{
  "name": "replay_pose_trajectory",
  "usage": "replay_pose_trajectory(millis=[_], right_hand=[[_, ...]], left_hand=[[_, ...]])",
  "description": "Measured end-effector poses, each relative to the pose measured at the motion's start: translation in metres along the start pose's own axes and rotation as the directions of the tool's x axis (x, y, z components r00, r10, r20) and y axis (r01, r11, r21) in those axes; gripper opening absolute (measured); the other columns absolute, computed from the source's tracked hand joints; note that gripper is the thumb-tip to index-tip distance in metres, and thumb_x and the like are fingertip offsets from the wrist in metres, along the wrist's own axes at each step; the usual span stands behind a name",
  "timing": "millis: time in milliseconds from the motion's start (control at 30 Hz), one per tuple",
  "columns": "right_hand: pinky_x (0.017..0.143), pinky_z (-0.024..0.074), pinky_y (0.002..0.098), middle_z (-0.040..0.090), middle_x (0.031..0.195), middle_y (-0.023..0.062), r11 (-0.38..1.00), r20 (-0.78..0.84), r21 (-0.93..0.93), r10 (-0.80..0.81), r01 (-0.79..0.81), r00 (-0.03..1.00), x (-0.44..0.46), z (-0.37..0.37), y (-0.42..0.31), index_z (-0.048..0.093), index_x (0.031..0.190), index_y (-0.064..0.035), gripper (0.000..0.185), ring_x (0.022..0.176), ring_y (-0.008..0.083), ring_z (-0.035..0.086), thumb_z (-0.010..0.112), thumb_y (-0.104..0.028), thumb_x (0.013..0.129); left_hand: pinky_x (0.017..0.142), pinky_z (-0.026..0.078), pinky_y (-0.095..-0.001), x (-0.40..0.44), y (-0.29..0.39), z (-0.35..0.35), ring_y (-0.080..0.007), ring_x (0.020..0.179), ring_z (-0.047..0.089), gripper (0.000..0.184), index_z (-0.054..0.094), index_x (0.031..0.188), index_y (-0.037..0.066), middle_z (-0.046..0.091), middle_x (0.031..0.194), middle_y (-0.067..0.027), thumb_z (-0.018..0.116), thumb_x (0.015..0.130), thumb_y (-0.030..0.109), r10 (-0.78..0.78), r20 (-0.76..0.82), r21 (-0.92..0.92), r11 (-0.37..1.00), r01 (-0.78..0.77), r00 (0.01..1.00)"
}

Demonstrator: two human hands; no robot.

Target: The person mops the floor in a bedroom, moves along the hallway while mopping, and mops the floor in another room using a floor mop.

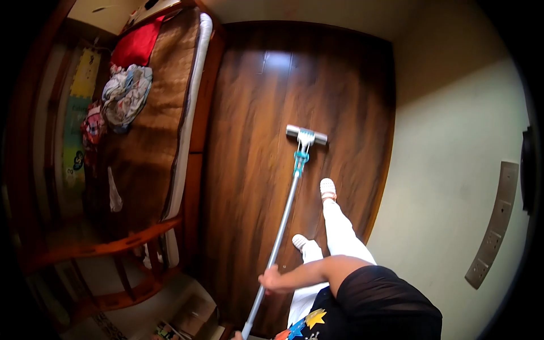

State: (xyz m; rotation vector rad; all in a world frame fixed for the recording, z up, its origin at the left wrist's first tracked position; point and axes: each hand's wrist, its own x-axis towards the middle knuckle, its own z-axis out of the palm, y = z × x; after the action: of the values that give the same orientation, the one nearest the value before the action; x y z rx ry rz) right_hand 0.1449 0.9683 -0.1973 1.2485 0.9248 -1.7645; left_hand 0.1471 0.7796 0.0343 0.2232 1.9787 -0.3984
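A sponge mop with a grey pole and a teal-and-white head slants across the view. Its sponge rests on the dark wooden floor ahead of my feet. My right hand is wrapped round the lower part of the pole as seen here. At the bottom edge, my left hand shows only in small part, closed at the pole's near end; the rest of it is cut off.
A bed with a brown mat stands on the left, bearing crumpled clothes and a red cloth. A wooden ladder and a cardboard box are lower left. The pale wall with a socket panel bounds the right.
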Motion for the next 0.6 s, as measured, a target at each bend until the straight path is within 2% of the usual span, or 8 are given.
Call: replay_pose_trajectory(millis=[133,200,233,267,433,467,533,600], right_hand=[[0.068,0.0493,0.0451,0.057,0.083,0.0233,0.954,-0.337,-0.168,-0.294,0.25,0.895,0.054,-0.149,-0.107,0.03,0.108,0.0044,0.054,0.074,0.038,0.059,0.057,-0.028,0.075],[0.056,0.0496,0.0418,0.053,0.085,0.022,0.94,-0.619,-0.004,-0.269,0.34,0.738,0.089,-0.214,-0.162,0.026,0.114,0.0052,0.057,0.065,0.0309,0.059,0.058,-0.022,0.075],[0.042,0.0468,0.0361,0.052,0.083,0.0204,0.754,-0.663,0.232,-0.34,0.615,0.667,0.112,-0.243,-0.187,0.014,0.124,0.0052,0.067,0.054,0.0256,0.056,0.056,-0.013,0.075],[0.032,0.0413,0.0318,0.05,0.084,0.0214,0.735,-0.622,0.301,-0.332,0.608,0.709,0.092,-0.282,-0.219,-0.002,0.132,-0.0003,0.077,0.044,0.0222,0.051,0.052,-0.006,0.078],[0.035,0.0517,0.0382,0.044,0.119,0.0267,0.747,-0.901,0.016,-0.278,0.664,0.334,0.081,-0.453,-0.319,0.017,0.131,-0.001,0.059,0.066,0.0362,0.062,0.05,-0.011,0.084],[0.035,0.051,0.0377,0.053,0.108,0.0248,0.833,-0.83,0.114,-0.219,0.541,0.513,0.059,-0.483,-0.333,0.029,0.119,0.0011,0.044,0.064,0.0347,0.063,0.052,-0.008,0.082],[0.036,0.0504,0.037,0.058,0.089,0.0212,0.931,-0.81,-0.01,-0.222,0.366,0.542,0.054,-0.517,-0.336,0.037,0.107,0.0021,0.031,0.053,0.0282,0.061,0.049,0.002,0.078],[0.036,0.0498,0.0371,0.058,0.081,0.0205,0.9,-0.775,0.076,-0.217,0.428,0.593,0.049,-0.524,-0.318,0.04,0.105,0.0032,0.029,0.05,0.0268,0.06,0.048,0.004,0.077]], left_hand=[[0.067,0.048,-0.0508,0.121,0.135,-0.061,-0.0419,0.072,0.06,0.032,0.043,0.093,0.001,0.061,0.076,-0.0249,0.059,0.071,0.018,0.187,-0.106,0.136,0.976,-0.172,0.977],[0.07,0.048,-0.0495,0.167,0.228,-0.107,-0.0421,0.077,0.06,0.031,0.043,0.096,0.0,0.061,0.081,-0.0262,0.058,0.074,0.017,0.283,-0.129,0.131,0.955,-0.266,0.95],[0.071,0.048,-0.0492,0.183,0.28,-0.132,-0.0422,0.08,0.059,0.031,0.043,0.097,-0.001,0.06,0.084,-0.027,0.056,0.075,0.015,0.314,-0.129,0.116,0.947,-0.3,0.941],[0.073,0.047,-0.0494,0.199,0.327,-0.151,-0.0422,0.083,0.059,0.029,0.043,0.098,-0.001,0.06,0.087,-0.0276,0.055,0.075,0.013,0.361,-0.129,0.102,0.931,-0.35,0.923],[0.073,0.047,-0.0476,0.239,0.514,-0.217,-0.042,0.085,0.059,0.029,0.046,0.097,-0.007,0.058,0.088,-0.031,0.053,0.073,0.008,0.531,-0.215,-0.032,0.835,-0.549,0.82],[0.073,0.047,-0.0472,0.237,0.535,-0.218,-0.0422,0.085,0.059,0.029,0.046,0.096,-0.008,0.058,0.088,-0.0316,0.053,0.073,0.007,0.548,-0.245,-0.051,0.816,-0.575,0.8],[0.076,0.047,-0.0467,0.232,0.555,-0.2,-0.0402,0.089,0.059,0.027,0.045,0.098,-0.005,0.06,0.091,-0.0275,0.051,0.075,0.009,0.56,-0.23,-0.03,0.814,-0.581,0.796],[0.076,0.046,-0.0482,0.218,0.548,-0.183,-0.0422,0.087,0.059,0.029,0.042,0.098,-0.006,0.059,0.091,-0.0292,0.051,0.076,0.01,0.592,-0.266,-0.036,0.782,-0.622,0.76]])
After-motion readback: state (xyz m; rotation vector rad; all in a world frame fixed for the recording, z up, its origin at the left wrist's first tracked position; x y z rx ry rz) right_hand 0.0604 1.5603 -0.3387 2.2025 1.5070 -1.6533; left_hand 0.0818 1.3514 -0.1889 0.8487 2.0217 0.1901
